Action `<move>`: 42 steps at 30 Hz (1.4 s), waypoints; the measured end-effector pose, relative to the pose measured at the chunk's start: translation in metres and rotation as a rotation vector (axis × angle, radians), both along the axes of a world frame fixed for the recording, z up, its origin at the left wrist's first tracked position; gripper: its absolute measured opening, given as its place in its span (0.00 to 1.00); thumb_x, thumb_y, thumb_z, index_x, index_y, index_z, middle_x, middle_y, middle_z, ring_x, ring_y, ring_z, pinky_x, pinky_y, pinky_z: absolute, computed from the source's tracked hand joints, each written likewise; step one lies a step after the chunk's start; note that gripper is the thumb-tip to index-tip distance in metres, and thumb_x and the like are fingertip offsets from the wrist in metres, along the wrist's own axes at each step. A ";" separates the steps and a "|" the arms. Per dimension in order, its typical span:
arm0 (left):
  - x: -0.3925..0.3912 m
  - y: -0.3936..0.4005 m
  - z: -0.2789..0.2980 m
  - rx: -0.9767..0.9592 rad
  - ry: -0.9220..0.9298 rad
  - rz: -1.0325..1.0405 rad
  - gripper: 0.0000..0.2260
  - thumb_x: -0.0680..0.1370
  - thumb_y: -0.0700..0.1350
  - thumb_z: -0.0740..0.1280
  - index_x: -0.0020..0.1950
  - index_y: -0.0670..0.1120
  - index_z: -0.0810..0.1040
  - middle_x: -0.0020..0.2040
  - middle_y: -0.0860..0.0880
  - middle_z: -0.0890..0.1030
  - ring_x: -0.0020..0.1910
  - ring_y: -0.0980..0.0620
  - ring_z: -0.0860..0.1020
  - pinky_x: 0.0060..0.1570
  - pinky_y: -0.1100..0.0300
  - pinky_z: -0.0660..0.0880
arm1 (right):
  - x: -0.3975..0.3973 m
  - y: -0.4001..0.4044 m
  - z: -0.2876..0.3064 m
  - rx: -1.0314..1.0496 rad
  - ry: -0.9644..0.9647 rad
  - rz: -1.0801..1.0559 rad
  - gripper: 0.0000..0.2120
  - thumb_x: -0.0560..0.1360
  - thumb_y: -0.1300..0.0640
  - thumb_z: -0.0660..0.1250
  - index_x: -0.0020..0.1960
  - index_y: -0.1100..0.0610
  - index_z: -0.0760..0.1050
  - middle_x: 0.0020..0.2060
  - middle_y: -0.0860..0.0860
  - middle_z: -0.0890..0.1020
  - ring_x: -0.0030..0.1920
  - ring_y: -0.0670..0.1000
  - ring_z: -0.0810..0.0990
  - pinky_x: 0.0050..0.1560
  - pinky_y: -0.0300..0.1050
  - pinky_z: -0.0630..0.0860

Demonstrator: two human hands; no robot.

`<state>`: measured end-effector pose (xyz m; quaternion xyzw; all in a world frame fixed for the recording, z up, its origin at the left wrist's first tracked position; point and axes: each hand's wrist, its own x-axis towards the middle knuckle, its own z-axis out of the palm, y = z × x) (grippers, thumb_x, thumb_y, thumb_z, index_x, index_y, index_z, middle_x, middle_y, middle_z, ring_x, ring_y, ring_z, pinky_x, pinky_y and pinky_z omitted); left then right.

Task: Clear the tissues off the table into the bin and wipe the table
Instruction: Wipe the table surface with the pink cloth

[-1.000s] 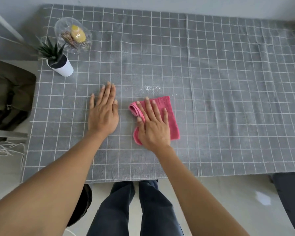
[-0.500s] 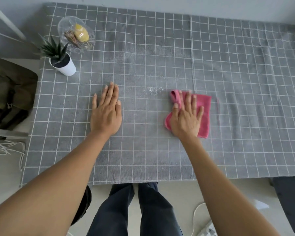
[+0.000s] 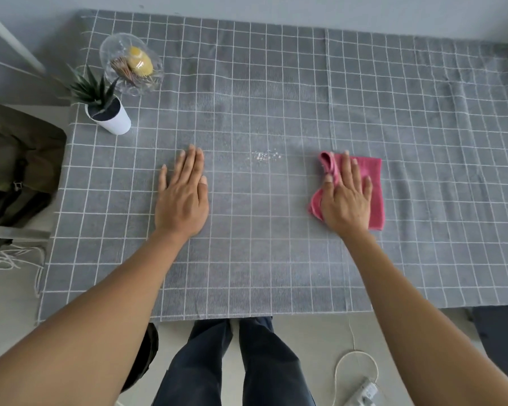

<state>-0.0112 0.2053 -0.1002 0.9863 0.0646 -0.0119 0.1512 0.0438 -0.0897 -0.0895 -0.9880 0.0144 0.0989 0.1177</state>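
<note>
Grey checked cloth with thin white grid lines covered the worktop (image 3: pixel 276 83), which stood against a pale wall. On it the left hand (image 3: pixel 182 197) lay flat, fingers straight and close together. The right hand (image 3: pixel 345 200) pressed down on a crumpled pink cleaning cloth (image 3: pixel 371 183), fingers straight and slightly spread. Between the hands, a little farther back, lay a small patch of white crumbs (image 3: pixel 264 155). At the far left corner stood a small spiky green plant in a white pot (image 3: pixel 107 109) beside a clear glass dish (image 3: pixel 131 64).
</note>
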 end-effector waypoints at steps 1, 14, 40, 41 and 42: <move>0.000 0.000 0.000 0.004 0.000 0.001 0.24 0.83 0.48 0.43 0.79 0.48 0.46 0.80 0.52 0.48 0.78 0.54 0.47 0.76 0.48 0.43 | 0.001 -0.004 0.000 0.004 -0.005 -0.026 0.25 0.82 0.44 0.37 0.77 0.49 0.38 0.78 0.45 0.42 0.77 0.46 0.40 0.76 0.53 0.36; 0.001 -0.001 -0.001 0.024 -0.004 -0.002 0.24 0.82 0.48 0.44 0.79 0.47 0.48 0.79 0.51 0.50 0.78 0.53 0.49 0.76 0.48 0.44 | -0.042 0.097 -0.003 0.093 -0.028 0.367 0.24 0.81 0.43 0.36 0.77 0.41 0.40 0.77 0.43 0.44 0.77 0.46 0.40 0.75 0.53 0.36; 0.001 -0.001 0.001 0.037 0.010 0.009 0.24 0.82 0.48 0.42 0.79 0.47 0.47 0.79 0.52 0.48 0.78 0.54 0.47 0.76 0.48 0.43 | -0.025 0.059 -0.007 0.020 -0.029 0.250 0.24 0.79 0.41 0.29 0.74 0.42 0.31 0.76 0.45 0.37 0.76 0.47 0.35 0.76 0.55 0.37; 0.001 -0.001 0.001 0.036 0.012 0.008 0.24 0.83 0.48 0.42 0.79 0.47 0.46 0.79 0.52 0.48 0.78 0.54 0.46 0.76 0.48 0.42 | -0.018 0.044 -0.007 0.003 -0.017 0.179 0.25 0.78 0.40 0.27 0.74 0.43 0.31 0.76 0.45 0.36 0.76 0.48 0.34 0.76 0.55 0.37; 0.001 -0.001 0.001 0.034 0.013 0.008 0.23 0.83 0.47 0.43 0.79 0.47 0.46 0.79 0.52 0.48 0.78 0.54 0.46 0.77 0.48 0.43 | -0.013 0.032 -0.006 0.001 -0.008 0.110 0.26 0.78 0.39 0.27 0.74 0.44 0.31 0.76 0.45 0.36 0.76 0.47 0.35 0.76 0.54 0.36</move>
